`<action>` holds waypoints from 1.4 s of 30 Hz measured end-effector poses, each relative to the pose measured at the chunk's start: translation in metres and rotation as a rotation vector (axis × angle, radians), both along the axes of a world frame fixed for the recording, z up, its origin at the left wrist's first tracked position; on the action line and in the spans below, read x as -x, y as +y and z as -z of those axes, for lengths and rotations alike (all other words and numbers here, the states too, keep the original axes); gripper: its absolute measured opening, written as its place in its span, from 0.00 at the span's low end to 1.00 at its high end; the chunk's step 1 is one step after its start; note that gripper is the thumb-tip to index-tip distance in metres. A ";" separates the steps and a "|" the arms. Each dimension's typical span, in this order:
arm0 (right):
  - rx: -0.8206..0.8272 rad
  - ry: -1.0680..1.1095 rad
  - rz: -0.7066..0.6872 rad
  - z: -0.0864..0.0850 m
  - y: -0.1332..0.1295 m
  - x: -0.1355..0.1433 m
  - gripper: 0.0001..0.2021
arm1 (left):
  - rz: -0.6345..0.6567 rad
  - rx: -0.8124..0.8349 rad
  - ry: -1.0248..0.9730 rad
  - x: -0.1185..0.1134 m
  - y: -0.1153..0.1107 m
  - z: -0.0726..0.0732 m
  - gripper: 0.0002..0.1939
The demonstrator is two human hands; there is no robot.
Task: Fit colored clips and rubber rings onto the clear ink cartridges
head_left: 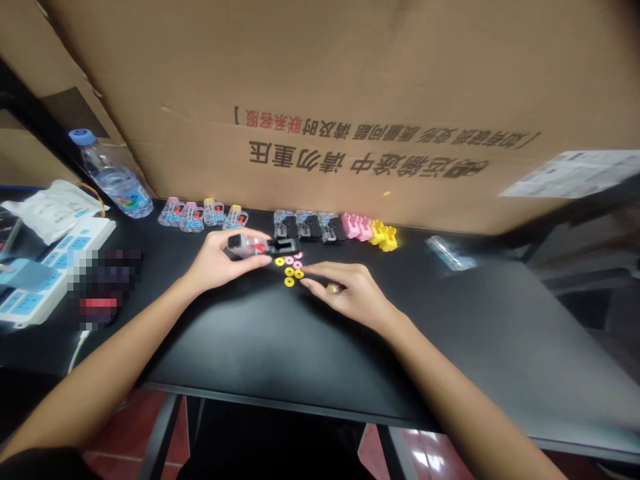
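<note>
Now the left hand (220,261) is curled around a small clear plastic cartridge (245,245) with a red spot inside it, thumb on top and fingers underneath, holding it just above the black table (280,347). A black piece (285,245) sits at the cartridge's right end, touching it. The right hand (350,293) lies low over the table with its fingers stretched out flat and loosely spread toward the left, gripping nothing; its fingertips (306,272) are at a little cluster of rings, touching or nearly touching the nearest yellow ring (299,274). Other yellow rings (289,277) and a few pink rings (289,260) lie just beside it, between the two hands.

Along the back of the table, against a big brown cardboard box (350,100) printed with upside-down characters, stands a row of parts: four clear cartridges with pink and yellow tops (203,215) on the left, then clear cartridges with black pieces (307,227), then pink blocks (356,225) and yellow blocks (384,237) touching each other. A clear wrapped item (450,253) lies well apart to the right. On the far left are a water bottle (113,175) lying tilted, a white power strip (55,267) and a white plastic bag (50,208).
</note>
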State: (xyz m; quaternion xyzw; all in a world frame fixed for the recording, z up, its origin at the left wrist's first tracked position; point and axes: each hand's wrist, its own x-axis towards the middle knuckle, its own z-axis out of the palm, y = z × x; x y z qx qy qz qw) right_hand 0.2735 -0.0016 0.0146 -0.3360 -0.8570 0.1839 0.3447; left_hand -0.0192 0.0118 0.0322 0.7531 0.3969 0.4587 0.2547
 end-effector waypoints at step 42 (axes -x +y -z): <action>0.628 0.414 0.169 -0.023 -0.006 -0.001 0.13 | 0.323 0.038 0.233 -0.012 -0.004 0.026 0.17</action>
